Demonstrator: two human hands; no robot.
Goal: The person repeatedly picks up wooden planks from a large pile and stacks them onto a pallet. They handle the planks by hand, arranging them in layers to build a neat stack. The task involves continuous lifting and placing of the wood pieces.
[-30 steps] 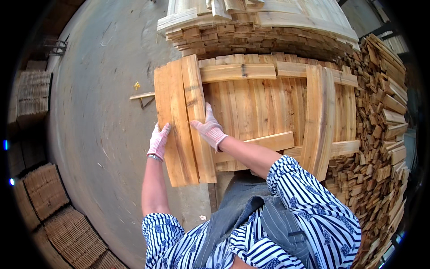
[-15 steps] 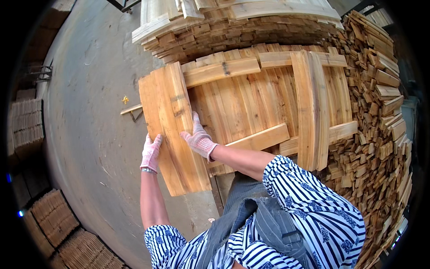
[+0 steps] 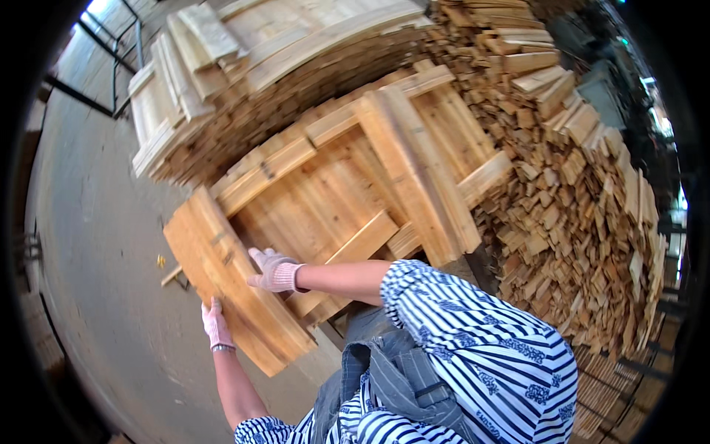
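A bundle of flat wooden boards (image 3: 222, 255) lies slantwise across the left end of a low wooden stack. My left hand (image 3: 215, 324), in a pale pink knit glove, grips its outer left edge, with some fingers hidden beyond the edge. Opposite, my right hand (image 3: 276, 271), gloved alike, holds the right edge with its thumb over the top face and the other fingers along the side. Under the bundle are crosswise strips (image 3: 281, 164) on a layer of side-by-side planks (image 3: 318, 189). A second bundle of boards (image 3: 414, 174) rests across the stack farther right.
Behind stands a taller stack of pale boards (image 3: 296, 55) with loose planks on top. A large heap of wood offcuts (image 3: 569, 222) rises on the right. Concrete floor (image 3: 96, 244) runs along the left, with a dark metal frame (image 3: 111, 59) at the far left.
My view has swung to the right, so the stacks appear tilted and shifted left. Both hands stay on the same bundle of boards, which still lies at the stack's left end.
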